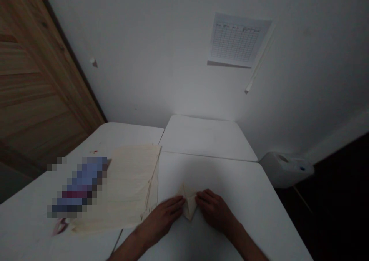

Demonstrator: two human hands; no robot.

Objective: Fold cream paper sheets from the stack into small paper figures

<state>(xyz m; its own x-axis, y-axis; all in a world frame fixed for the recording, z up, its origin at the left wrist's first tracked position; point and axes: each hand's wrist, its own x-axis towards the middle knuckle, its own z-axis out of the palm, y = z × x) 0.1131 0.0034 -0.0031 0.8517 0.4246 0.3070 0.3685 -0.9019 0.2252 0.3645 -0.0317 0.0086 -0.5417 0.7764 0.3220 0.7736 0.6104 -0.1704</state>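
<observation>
Between my hands on the white table [236, 199] lies a small folded cream sheet [189, 206], its point towards me. My left hand [161, 218] rests on the table with its fingertips against the folded sheet's left side. From the other side, the fingers of my right hand [215, 211] press on its upper right edge. Part of the fold is hidden by my fingers. To the left lies a large, flat cream sheet [129, 184] with loose strands along its right edge, nearest my left hand.
Left of the large sheet lies a pixelated blue and red object [77, 188]. A second white table [206, 138] abuts the far edge, below a white wall with a paper chart [238, 40]. A wooden door [37, 76] stands left; a white plastic container [285, 169] stands right.
</observation>
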